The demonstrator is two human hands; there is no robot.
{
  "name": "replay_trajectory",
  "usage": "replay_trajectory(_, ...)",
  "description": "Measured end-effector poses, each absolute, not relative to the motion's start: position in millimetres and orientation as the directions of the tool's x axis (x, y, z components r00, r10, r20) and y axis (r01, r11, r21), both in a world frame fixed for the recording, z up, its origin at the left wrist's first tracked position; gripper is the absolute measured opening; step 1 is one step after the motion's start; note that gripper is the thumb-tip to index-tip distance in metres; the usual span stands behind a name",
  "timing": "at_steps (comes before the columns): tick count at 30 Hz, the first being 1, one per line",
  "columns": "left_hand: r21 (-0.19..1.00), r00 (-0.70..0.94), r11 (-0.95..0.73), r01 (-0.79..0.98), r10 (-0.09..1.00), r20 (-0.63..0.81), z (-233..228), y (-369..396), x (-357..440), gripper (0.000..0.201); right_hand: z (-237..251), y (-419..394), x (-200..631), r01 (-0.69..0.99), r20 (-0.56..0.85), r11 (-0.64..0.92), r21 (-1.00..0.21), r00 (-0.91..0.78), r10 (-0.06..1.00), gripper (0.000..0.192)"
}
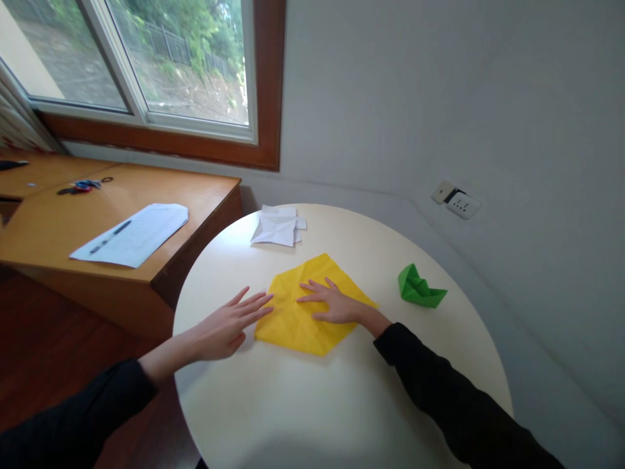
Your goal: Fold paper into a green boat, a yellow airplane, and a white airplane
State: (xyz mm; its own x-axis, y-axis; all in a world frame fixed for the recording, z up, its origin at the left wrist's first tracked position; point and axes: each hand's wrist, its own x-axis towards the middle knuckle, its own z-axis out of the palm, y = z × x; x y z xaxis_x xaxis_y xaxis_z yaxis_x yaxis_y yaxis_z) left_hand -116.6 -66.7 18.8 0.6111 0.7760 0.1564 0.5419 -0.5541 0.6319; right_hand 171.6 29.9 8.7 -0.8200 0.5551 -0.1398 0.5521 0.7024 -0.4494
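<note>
**Pressing yellow paper flat**

Lying at the middle of the round desk (293, 404), the yellow paper (297, 319) has the right hand (332, 305) spread flat on it, grip open. The left hand (229, 326), fingers straight, touches its left edge. A green folded paper boat (418, 288) sits well apart.

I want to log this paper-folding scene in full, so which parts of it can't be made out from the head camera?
- Yellow paper: the part under the right hand is hidden, so creases there cannot be seen.
- Left hand: whether its fingertips touch the paper's edge is unclear.
- Green folded paper: its far side faces away.
- White folded paper: layers too small to count.
- Small items on the wooden desk: too small to identify.
</note>
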Motion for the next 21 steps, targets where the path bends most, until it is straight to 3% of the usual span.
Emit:
replay_trajectory(2, 0.599, 0.659, -0.6, 0.53, 0.736, 0.154, 12, -48, -115, 0.07, 10, 36, 172, 0.562, -0.131, 0.704, -0.435, -0.813, 0.568, 0.039)
replay_trajectory(5, 0.642, 0.673, -0.62, 0.452, 0.709, 0.21, 1, -31, -108, 0.058, 17, 33, 172, 0.617, -0.092, 0.706, -0.348, -0.772, 0.629, 0.037)
replay_trajectory(9, 0.655, 0.679, -0.616, 0.438, 0.704, 0.209, -8, -28, -100, 0.043, 22, -3, 172, 0.687, 0.1, 0.686, -0.24, -0.685, 0.721, 0.048)
replay_trajectory(13, 0.597, 0.686, -0.644, 0.478, 0.698, 0.204, -13, -31, -93, 0.036, 6, -54, 173, 0.64, 0.046, 0.713, -0.286, -0.734, 0.678, 0.06)
replay_trajectory(16, 0.613, 0.684, -0.654, 0.443, 0.689, 0.241, -14, -32, -85, 0.031, -11, -73, 174, 0.665, -0.007, 0.662, -0.346, -0.707, 0.707, 0.06)
replay_trajectory(21, 0.564, 0.701, -0.687, 0.458, 0.669, 0.246, -14, -33, -75, 0.031, -26, -61, 182, 0.686, 0.108, 0.639, -0.349, -0.648, 0.754, 0.045)
